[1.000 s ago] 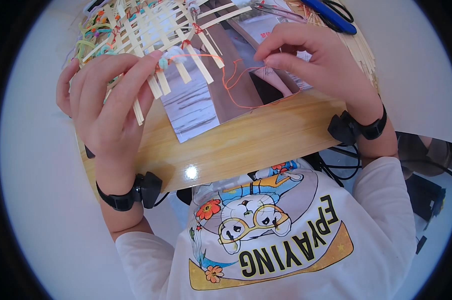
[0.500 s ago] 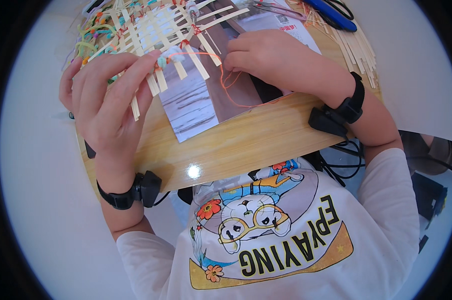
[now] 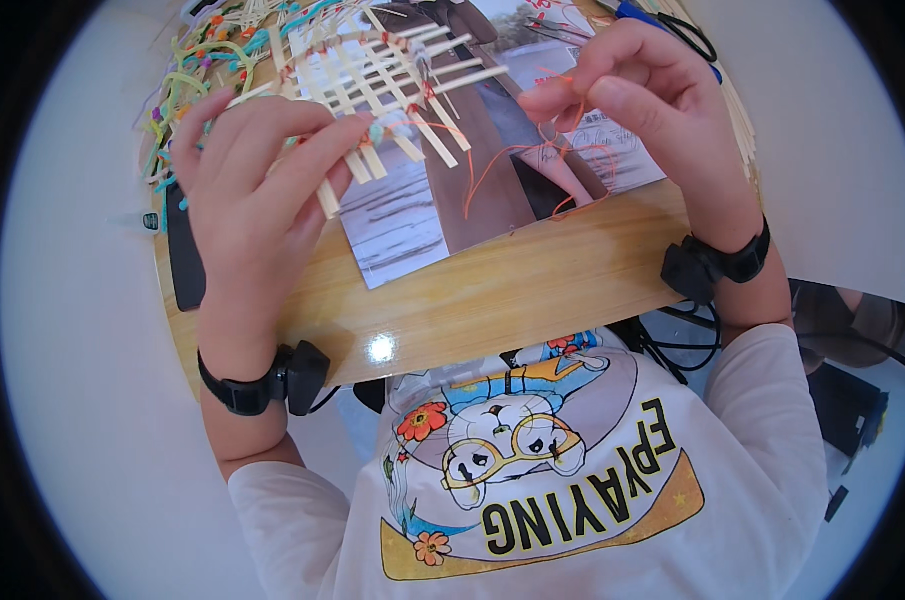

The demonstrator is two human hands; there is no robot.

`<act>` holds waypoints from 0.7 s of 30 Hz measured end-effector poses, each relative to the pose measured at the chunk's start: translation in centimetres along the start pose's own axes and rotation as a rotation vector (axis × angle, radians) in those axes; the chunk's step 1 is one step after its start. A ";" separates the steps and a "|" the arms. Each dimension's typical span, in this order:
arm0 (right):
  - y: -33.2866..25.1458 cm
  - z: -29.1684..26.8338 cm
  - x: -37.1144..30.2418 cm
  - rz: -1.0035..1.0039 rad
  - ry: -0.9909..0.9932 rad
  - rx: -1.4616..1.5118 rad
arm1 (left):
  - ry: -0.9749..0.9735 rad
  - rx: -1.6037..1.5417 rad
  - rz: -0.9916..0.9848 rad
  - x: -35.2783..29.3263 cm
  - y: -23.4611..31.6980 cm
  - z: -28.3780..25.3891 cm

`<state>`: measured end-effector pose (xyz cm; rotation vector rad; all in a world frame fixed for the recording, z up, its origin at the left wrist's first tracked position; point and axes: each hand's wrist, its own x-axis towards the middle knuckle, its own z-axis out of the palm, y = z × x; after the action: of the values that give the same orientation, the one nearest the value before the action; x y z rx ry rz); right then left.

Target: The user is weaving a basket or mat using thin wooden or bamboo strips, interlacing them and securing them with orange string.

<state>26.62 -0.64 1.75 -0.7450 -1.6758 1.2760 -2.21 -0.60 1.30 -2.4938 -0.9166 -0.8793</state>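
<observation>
A lattice of pale, crossed flat wooden strips (image 3: 438,143), bound with reddish thread at several crossings, tilts above a printed sheet (image 3: 397,235). My left hand (image 3: 257,165) grips its near left edge between thumb and fingers, beside a small tuft of white and teal fluff (image 3: 392,122). Orange thread (image 3: 468,190) runs from that edge and hangs in loose loops over the sheet. To the right, my right hand (image 3: 662,115) is raised, its thumb and fingers pinched on the thread. Whether a needle is in that pinch cannot be made out.
Colourful fuzzy stems and beads (image 3: 187,75) lie in a heap at the far left. Loose wooden strips (image 3: 740,135) and a blue-and-black-handled tool (image 3: 662,15) are at the far right. A dark flat object (image 3: 184,265) rests by the table's left edge.
My right hand has moved right and up, drawing the thread away from the lattice. My left hand and the lattice have shifted slightly right, and the lattice has tilted.
</observation>
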 end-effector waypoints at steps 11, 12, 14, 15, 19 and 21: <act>0.8 -0.1 -0.2 0.206 -0.077 0.029 | -0.278 -0.188 -0.015 -0.4 0.8 1.9; 1.1 0.0 -0.2 0.241 -0.056 0.021 | -0.279 -0.189 -0.013 -0.4 0.9 2.0; 1.8 0.3 -0.2 0.307 -0.123 0.157 | -0.206 -0.137 -0.005 -0.3 1.1 1.9; 2.2 0.2 -0.1 0.355 -0.095 0.121 | -0.188 -0.132 0.011 -0.2 1.1 1.7; 3.7 -0.1 0.3 0.527 -0.149 0.430 | -0.071 -0.017 0.029 0.0 1.3 0.6; 4.1 0.0 0.3 0.526 -0.149 0.497 | -0.027 0.044 0.038 0.1 1.5 0.2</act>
<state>26.29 0.82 -2.12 -0.8198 -1.2178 2.0614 -1.04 -1.58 1.02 -2.4825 -0.8843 -0.8062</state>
